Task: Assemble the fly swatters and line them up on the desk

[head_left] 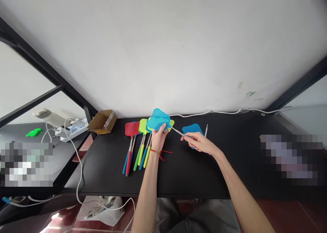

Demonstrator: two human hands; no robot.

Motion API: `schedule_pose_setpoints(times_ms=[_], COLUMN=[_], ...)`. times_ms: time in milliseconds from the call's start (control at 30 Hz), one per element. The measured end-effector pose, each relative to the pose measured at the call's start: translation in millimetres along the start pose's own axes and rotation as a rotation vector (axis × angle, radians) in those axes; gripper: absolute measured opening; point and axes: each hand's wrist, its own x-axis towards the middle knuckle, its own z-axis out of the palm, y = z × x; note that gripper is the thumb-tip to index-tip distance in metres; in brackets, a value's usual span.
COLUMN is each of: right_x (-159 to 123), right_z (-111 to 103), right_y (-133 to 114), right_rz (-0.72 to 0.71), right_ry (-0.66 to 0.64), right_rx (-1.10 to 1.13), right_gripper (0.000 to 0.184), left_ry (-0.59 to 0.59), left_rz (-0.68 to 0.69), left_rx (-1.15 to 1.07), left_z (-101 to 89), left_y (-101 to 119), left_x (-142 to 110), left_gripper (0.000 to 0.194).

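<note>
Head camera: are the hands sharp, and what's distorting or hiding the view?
Head view: the left hand and right hand look sharp; wide-angle distortion bows the black tabletop; pixelated patches hide both sides; glare whitens the reddish floor lower left.

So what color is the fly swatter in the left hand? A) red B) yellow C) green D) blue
D. The left hand is holding the blue mesh head of the fly swatter.
</note>
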Motion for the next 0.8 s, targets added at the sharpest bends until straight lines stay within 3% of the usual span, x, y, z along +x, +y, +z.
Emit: schedule_pose_setpoints(times_ms=[367, 800], right_x=[1, 3], right_z=[6, 14], right_y=[-2, -1], right_rz=[0.020, 0.067], right_ry=[0.037, -0.025], right_rx=[-0.014, 0.202], right_gripper=[0.046, 0.043], left_ry=[-0.080, -0.105], left_rz=[0.022, -0.039], left_rx=[0.206, 0.072], left_z=[1.1, 4.7], left_y=[-5, -8], left_x=[-3, -7], left_gripper=[0.033, 0.055])
